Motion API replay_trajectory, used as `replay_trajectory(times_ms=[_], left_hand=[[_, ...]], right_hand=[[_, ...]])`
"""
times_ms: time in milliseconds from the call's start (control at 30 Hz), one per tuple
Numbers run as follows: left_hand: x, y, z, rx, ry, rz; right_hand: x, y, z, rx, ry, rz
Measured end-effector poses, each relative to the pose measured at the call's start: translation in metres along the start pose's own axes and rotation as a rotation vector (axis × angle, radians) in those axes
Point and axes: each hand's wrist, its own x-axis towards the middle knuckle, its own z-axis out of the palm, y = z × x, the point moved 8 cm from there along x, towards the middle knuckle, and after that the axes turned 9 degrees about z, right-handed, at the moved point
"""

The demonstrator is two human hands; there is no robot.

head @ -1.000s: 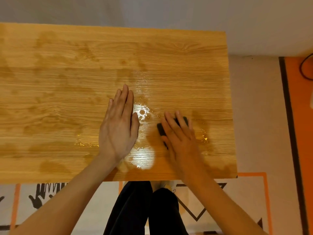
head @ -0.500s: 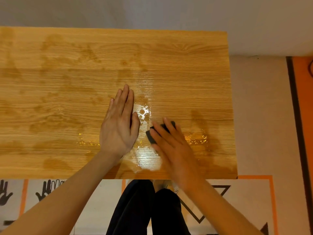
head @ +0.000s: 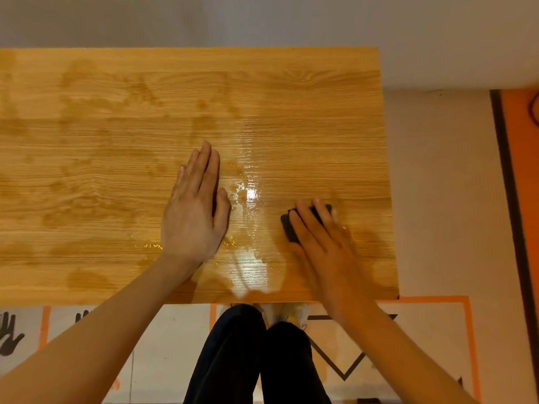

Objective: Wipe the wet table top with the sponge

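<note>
A wooden table top (head: 102, 158) fills the upper view. A shiny wet patch (head: 250, 228) runs down its middle to the near edge, with small droplets beside it. My right hand (head: 323, 246) presses flat on a dark sponge (head: 288, 225) to the right of the wet patch; only the sponge's left end and far corner show past my fingers. My left hand (head: 195, 211) lies flat on the table, palm down, fingers together, just left of the wet patch, holding nothing.
The table's right edge (head: 389, 182) is close to my right hand, with pale floor beyond. An orange mat with a dark border (head: 516, 199) lies at far right. My dark trouser legs (head: 253, 360) stand below the near edge, over printed floor mats.
My right hand has slid the sponge rightward, away from the left hand, leaving a smeared wet streak where droplets stood. The left hand has stayed put.
</note>
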Motion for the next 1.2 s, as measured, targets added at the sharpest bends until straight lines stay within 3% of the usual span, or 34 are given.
replay_trajectory(times_ms=[200,467,533,700,867,967,1133,1200], left_hand=[[0.001,-0.001,0.000,0.003,-0.019,-0.016],[0.000,0.000,-0.001,0.002,-0.014,-0.015],[0.001,0.000,-0.001,0.004,-0.012,-0.018],[0.001,-0.002,0.000,0.008,-0.014,-0.016],[-0.001,-0.003,0.000,0.010,-0.001,-0.017],[0.001,-0.004,0.000,0.008,0.005,-0.019],[0.002,-0.005,-0.001,0.011,0.015,-0.020],[0.001,-0.005,-0.001,0.014,0.018,-0.016]], right_hand=[[0.115,0.047,-0.022,0.096,0.059,0.285],[-0.029,0.034,-0.019,0.038,0.039,0.187],[-0.009,0.043,-0.020,0.040,0.004,0.168],[0.091,0.084,-0.033,0.105,0.044,0.348],[-0.001,0.080,-0.034,0.116,0.057,0.370],[-0.055,0.075,-0.035,0.002,0.034,0.340],[0.009,0.088,-0.037,0.115,0.104,0.427],[0.023,0.074,-0.028,0.050,0.145,0.467]])
